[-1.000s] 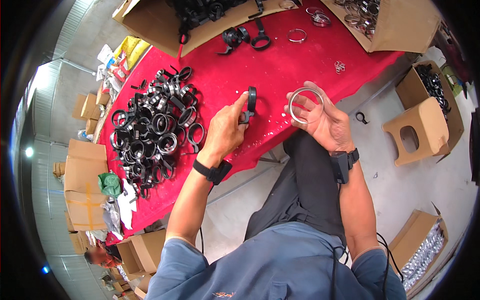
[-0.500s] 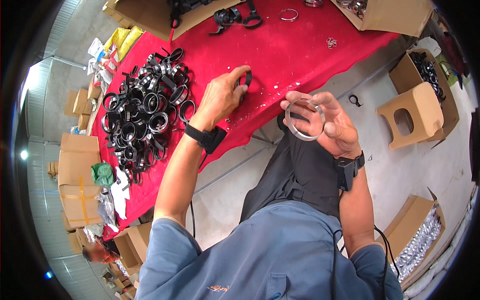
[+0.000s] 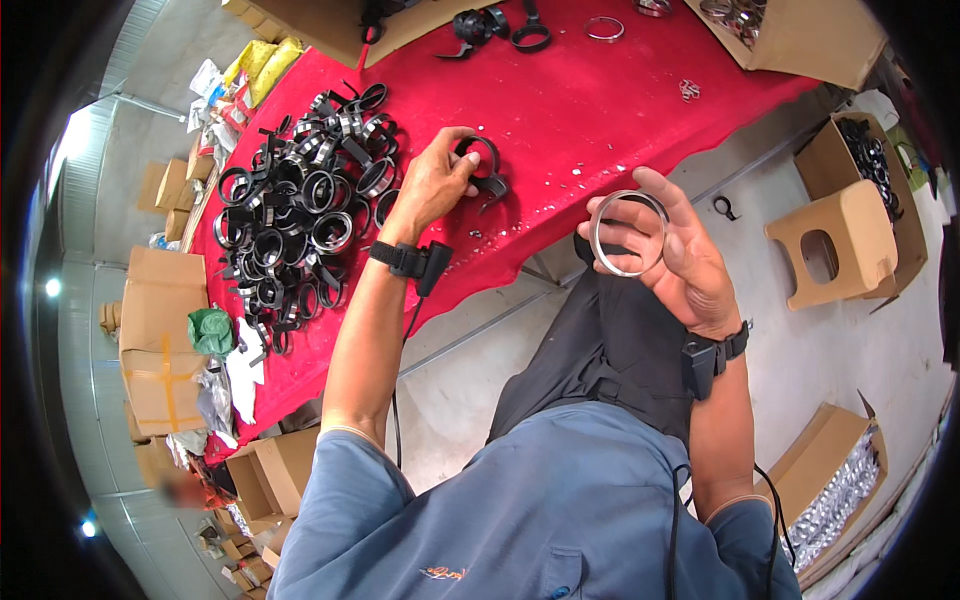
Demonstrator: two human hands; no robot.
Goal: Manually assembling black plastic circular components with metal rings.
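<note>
My left hand (image 3: 434,185) grips a black ring with a curved tab (image 3: 493,185) at its rim, just above the red tabletop. Thumb and fingers close on the ring's left side. Off the table's near edge, my right hand (image 3: 695,275) holds up a thin silver metal ring (image 3: 597,240), its fingers behind and partly through the hoop. Left of my left hand lies a heap of black tabbed rings (image 3: 268,246), several with a silver band inside.
A red cloth (image 3: 560,110) covers the table. Open cardboard boxes stand at its back, one box (image 3: 815,45) at right. On the floor at right are a tan plastic stool (image 3: 845,240), a lone black ring (image 3: 725,207) and a box of silver parts (image 3: 835,490). A blurred person is at far left.
My left hand has turned the black ring so its opening and tab show. The metal ring stays in my right hand, now more upright. The whole view has shifted slightly.
</note>
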